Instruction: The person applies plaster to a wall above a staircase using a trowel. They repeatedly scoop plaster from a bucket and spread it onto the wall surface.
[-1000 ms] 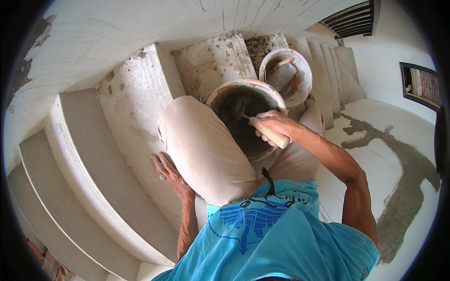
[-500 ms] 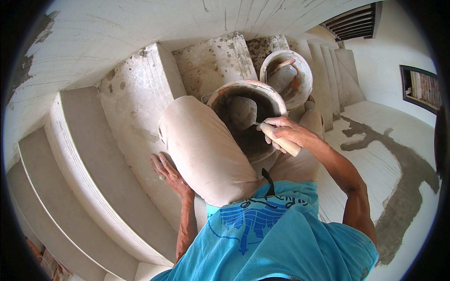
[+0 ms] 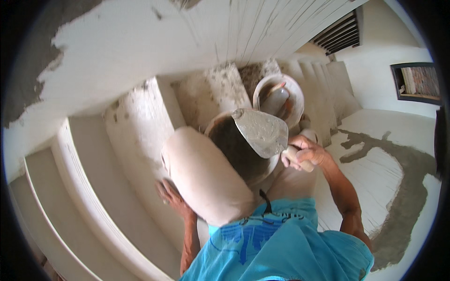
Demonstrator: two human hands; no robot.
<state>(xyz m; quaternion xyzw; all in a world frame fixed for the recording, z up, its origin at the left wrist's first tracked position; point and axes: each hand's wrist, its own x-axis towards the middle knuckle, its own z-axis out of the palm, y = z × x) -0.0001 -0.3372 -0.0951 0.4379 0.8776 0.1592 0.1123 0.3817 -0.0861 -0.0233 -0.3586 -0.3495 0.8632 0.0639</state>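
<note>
My right hand (image 3: 304,154) is wrapped round the pale wooden handle of a trowel (image 3: 262,133). The trowel's broad metal blade is raised over a bucket (image 3: 216,120), pointing up and left, with a wet-looking grey smear on it and a small lump at its tip. Between my knees stands this bucket, its inside dark and partly hidden by the blade. My left hand (image 3: 174,199) rests on the step beside my left thigh, fingers apart, with a ring on one finger and nothing held.
A second whitish bucket (image 3: 296,91) stands just beyond, with a tool in it. Concrete stairs (image 3: 93,178) run down the left side. Ahead rises a plastered wall (image 3: 140,51) with a grey patch. On the right, grey mortar (image 3: 408,187) streaks a pale surface.
The trowel has come up out of the bucket, its blade now above the rim. My view has tilted, so more of the wall ahead shows. My left hand stays on the step.
</note>
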